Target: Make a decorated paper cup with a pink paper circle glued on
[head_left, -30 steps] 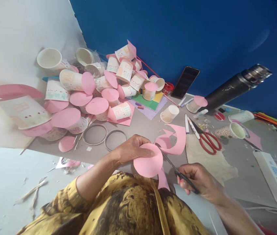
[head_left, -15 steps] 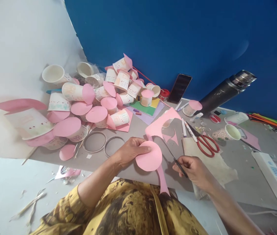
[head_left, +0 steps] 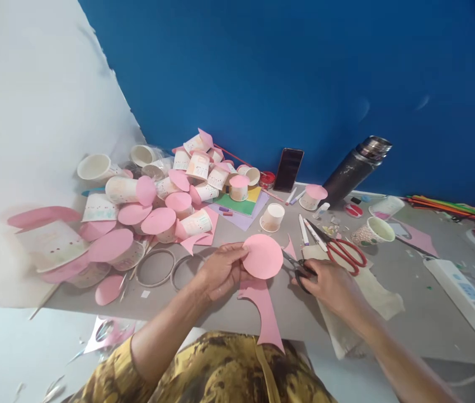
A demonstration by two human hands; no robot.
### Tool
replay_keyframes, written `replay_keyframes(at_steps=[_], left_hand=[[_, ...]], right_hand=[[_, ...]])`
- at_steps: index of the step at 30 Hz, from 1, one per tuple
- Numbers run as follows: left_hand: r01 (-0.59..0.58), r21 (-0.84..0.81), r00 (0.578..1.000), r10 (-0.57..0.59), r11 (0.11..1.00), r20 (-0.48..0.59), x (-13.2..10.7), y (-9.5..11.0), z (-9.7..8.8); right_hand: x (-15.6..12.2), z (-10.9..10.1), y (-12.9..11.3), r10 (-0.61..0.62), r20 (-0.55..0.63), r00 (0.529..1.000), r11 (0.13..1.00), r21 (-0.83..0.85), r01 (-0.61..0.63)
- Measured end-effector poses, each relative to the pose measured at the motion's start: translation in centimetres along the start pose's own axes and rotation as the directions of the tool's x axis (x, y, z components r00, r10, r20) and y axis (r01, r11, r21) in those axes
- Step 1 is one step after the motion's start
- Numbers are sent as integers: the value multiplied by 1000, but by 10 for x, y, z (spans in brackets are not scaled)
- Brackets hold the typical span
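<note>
My left hand (head_left: 220, 270) pinches a round pink paper disc (head_left: 263, 256) by its left edge, just above the grey table (head_left: 220, 313). My right hand (head_left: 332, 284) grips the handles of black scissors (head_left: 295, 263), whose blades point left toward the disc. A pink paper offcut (head_left: 266, 310) lies on the table below the disc, reaching to the table's front edge. A smaller pink scrap (head_left: 290, 247) shows behind the disc.
A heap of paper cups with pink discs (head_left: 153, 196) fills the left of the table. Two metal rings (head_left: 165, 267) lie beside my left hand. Red scissors (head_left: 344, 250), markers (head_left: 304, 229), a phone (head_left: 288, 169), a dark flask (head_left: 352, 168) and a power strip (head_left: 464, 294) sit right.
The pink disc is now cut free; the large offcut that hung from it has dropped to the table. My right hand brought the scissors down and nearer the disc. The view tilted up.
</note>
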State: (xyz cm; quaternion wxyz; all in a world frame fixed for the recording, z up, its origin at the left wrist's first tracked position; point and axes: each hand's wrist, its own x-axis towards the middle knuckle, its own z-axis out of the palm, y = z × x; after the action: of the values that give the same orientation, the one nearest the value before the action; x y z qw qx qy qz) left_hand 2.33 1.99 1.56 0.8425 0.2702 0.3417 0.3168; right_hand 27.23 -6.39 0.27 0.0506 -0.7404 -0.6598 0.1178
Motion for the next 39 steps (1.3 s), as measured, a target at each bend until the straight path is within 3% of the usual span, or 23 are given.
replay_keyframes(at_steps=[3,5,10,14,19,21,23,26,30,33,36,39], left_hand=[[-37,38,999,37,999,6,13,13,10],[-54,75,998,53,996,19,23,19,16],[-101,164,992,87,981,93,44,25,25],[-178,206,983,167,962,70,61,24,23],[-266,250,962,272,931,8,72,18,11],[-295,264,951,310,918,-14,73,17,7],[-318,279,942,335,906,-15,72,16,5],[-309,312,946,324,899,3,72,16,4],[-292,334,952,304,896,16,70,14,5],[-301,355,950,309,885,35,67,12,9],[-315,359,948,308,879,76,63,10,12],[-358,282,932,321,890,170,60,9,11]], right_hand=[[17,-7,-3,-85,-6,996,988,-133,84],[24,-8,-5,-102,-25,995,986,-136,97],[33,-11,-1,-1,-19,1000,998,66,2],[42,-10,-2,-40,75,996,996,83,34],[51,1,1,-30,0,1000,979,203,29],[50,4,6,40,-39,998,927,375,-23],[46,4,12,83,-39,996,815,578,-45],[39,-4,13,27,-21,999,632,775,-1],[43,-24,-1,-21,-146,989,541,830,134],[59,-33,-21,2,-100,995,465,881,88],[75,-28,-35,54,-69,996,383,923,43],[81,-13,-34,139,-100,985,299,953,55]])
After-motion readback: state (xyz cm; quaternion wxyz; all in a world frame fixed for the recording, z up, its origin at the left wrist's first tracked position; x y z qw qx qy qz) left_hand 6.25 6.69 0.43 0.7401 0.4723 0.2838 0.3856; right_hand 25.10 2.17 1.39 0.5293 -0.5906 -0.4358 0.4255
